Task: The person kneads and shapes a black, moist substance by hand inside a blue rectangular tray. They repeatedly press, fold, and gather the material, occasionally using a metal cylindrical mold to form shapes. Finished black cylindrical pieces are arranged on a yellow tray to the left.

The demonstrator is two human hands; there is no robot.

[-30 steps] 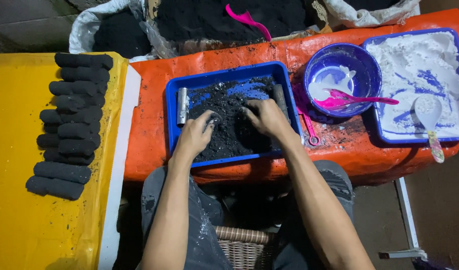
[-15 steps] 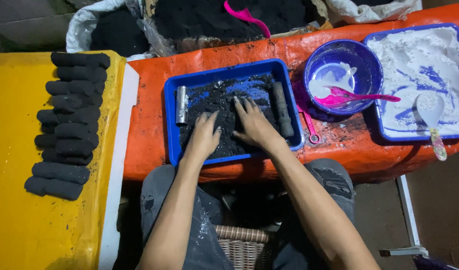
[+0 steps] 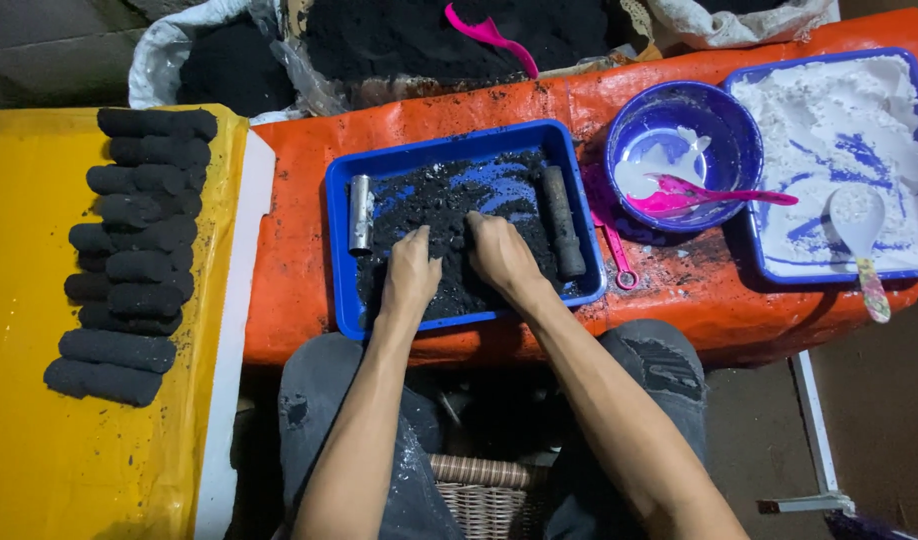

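Observation:
A blue tray (image 3: 341,262) on the orange cover holds a heap of black crumbly mix (image 3: 434,205). My left hand (image 3: 411,272) and my right hand (image 3: 497,254) lie side by side on that mix, fingers curled into it and pressing it together. A short metal tube (image 3: 360,213) rests along the tray's left wall. Along the right wall, just beyond my right hand, lies a dark rod (image 3: 561,220).
Several black pressed logs (image 3: 134,246) lie in rows on the yellow sheet (image 3: 39,400) at left. A blue bowl (image 3: 724,125) with a pink spoon, a blue tray of white powder (image 3: 839,140) with a white spoon, and sacks of black powder (image 3: 419,40) sit behind. A wicker basket (image 3: 484,495) stands below.
Both hands have drawn toward the tray's middle and closer together, fingers curling into the black mix. The dark rod, partly covered before, now shows in full.

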